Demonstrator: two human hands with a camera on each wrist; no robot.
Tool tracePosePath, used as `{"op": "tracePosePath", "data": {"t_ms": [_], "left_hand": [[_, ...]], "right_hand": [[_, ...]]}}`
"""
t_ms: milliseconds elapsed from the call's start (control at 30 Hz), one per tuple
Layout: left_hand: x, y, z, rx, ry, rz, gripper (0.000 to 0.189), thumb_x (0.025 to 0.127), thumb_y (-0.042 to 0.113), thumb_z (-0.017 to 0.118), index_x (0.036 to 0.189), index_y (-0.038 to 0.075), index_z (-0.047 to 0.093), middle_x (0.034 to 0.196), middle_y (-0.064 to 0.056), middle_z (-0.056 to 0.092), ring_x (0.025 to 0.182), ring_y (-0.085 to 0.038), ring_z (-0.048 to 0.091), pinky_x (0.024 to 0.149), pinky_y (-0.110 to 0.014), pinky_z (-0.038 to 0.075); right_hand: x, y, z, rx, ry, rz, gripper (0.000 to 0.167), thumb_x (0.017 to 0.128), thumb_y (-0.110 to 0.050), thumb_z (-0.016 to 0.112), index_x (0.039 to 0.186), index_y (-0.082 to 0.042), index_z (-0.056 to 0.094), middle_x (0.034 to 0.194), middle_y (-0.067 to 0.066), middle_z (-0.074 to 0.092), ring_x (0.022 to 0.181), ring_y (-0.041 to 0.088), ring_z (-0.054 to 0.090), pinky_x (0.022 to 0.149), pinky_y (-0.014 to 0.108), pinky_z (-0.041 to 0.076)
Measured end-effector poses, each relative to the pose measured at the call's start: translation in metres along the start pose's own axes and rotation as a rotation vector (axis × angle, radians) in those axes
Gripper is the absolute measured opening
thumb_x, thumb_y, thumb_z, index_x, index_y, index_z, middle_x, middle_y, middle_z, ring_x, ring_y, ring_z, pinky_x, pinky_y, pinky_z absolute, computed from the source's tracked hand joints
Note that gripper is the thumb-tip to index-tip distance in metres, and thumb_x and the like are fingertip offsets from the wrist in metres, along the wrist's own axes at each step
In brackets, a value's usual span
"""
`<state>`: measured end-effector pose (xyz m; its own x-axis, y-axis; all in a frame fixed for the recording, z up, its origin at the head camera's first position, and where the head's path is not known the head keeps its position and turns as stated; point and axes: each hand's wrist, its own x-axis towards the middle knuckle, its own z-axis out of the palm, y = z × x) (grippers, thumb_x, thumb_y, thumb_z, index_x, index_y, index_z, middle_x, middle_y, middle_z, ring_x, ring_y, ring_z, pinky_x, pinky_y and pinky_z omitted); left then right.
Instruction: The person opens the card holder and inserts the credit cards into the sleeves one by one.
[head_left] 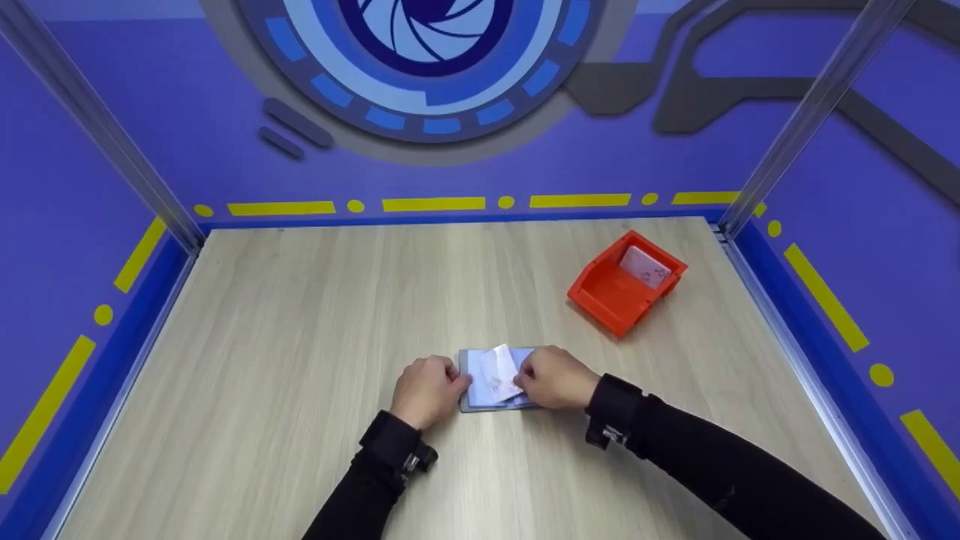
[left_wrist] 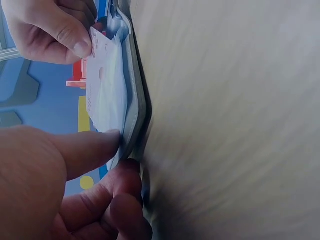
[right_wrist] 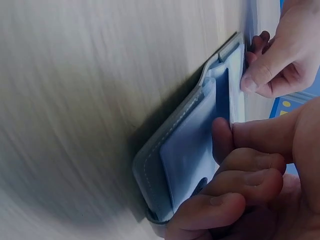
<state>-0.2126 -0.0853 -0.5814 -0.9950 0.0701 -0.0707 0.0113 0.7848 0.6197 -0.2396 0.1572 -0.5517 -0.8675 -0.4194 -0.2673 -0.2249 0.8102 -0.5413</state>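
A grey stitched card holder (head_left: 464,381) lies spread on the table, with bluish clear sleeves (right_wrist: 187,145) inside. My left hand (head_left: 426,388) pinches its left edge, thumb on top of the sleeve and fingers beneath, as the left wrist view shows. Between the thumb and forefinger of my right hand (head_left: 559,377) is a pale card with pinkish print (head_left: 497,371). That card stands tilted over the left half of the holder, and in the left wrist view its lower part (left_wrist: 102,85) overlaps the clear sleeve. My right hand covers part of the holder's right half.
A red open-front bin (head_left: 611,296) stands at the back right of the wooden table (head_left: 322,315), with a pinkish card (head_left: 645,268) leaning inside. Blue panels (head_left: 480,176) with yellow marks enclose the back and sides.
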Motion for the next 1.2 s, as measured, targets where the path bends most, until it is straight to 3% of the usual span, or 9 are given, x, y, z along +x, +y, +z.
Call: {"op": "tracePosePath", "data": {"t_ms": [267, 600, 833, 1033, 1200], "left_hand": [[-0.001, -0.001, -0.001, 0.014, 0.022, 0.038, 0.027, 0.099, 0.026, 0.078, 0.076, 0.016, 0.07, 0.073, 0.003, 0.065, 0.064, -0.014, 0.055, 0.061, -0.031, 0.04], [-0.001, -0.001, 0.002, 0.016, 0.034, 0.058, 0.027, 0.098, 0.024, 0.077, 0.073, 0.016, 0.068, 0.072, 0.004, 0.061, 0.063, -0.013, 0.052, 0.061, -0.031, 0.039], [0.0, 0.0, 0.005, 0.014, 0.048, 0.078, 0.029, 0.097, 0.021, 0.075, 0.07, 0.016, 0.065, 0.068, 0.005, 0.055, 0.059, -0.013, 0.048, 0.057, -0.03, 0.036], [0.0, -0.001, 0.004, 0.016, 0.047, 0.059, 0.03, 0.1, 0.028, 0.076, 0.073, 0.017, 0.068, 0.071, 0.004, 0.061, 0.062, -0.014, 0.051, 0.06, -0.031, 0.038], [0.001, 0.0, 0.002, 0.015, 0.039, 0.037, 0.03, 0.101, 0.034, 0.077, 0.076, 0.017, 0.071, 0.073, 0.004, 0.064, 0.063, -0.014, 0.054, 0.061, -0.031, 0.04]], "right_hand": [[0.001, -0.007, 0.002, -0.005, -0.021, 0.001, 0.041, 0.106, -0.022, 0.07, 0.067, -0.016, 0.064, 0.063, -0.006, 0.047, 0.067, 0.014, 0.05, 0.065, 0.031, 0.039], [0.004, -0.012, 0.009, -0.009, -0.019, -0.018, 0.04, 0.105, -0.017, 0.068, 0.067, -0.017, 0.058, 0.062, -0.007, 0.045, 0.059, 0.012, 0.046, 0.056, 0.027, 0.036], [0.005, -0.016, 0.014, -0.024, -0.018, -0.038, 0.037, 0.104, -0.016, 0.069, 0.068, -0.013, 0.064, 0.062, -0.007, 0.047, 0.059, 0.013, 0.045, 0.055, 0.028, 0.035], [0.004, -0.014, 0.01, -0.013, -0.03, -0.033, 0.037, 0.107, -0.021, 0.071, 0.071, -0.011, 0.072, 0.062, -0.008, 0.048, 0.059, 0.011, 0.045, 0.055, 0.027, 0.035], [0.004, -0.012, -0.005, -0.042, 0.037, -0.05, 0.033, 0.106, -0.023, 0.072, 0.077, -0.01, 0.08, 0.064, -0.009, 0.052, 0.065, 0.011, 0.049, 0.063, 0.029, 0.038]]}}
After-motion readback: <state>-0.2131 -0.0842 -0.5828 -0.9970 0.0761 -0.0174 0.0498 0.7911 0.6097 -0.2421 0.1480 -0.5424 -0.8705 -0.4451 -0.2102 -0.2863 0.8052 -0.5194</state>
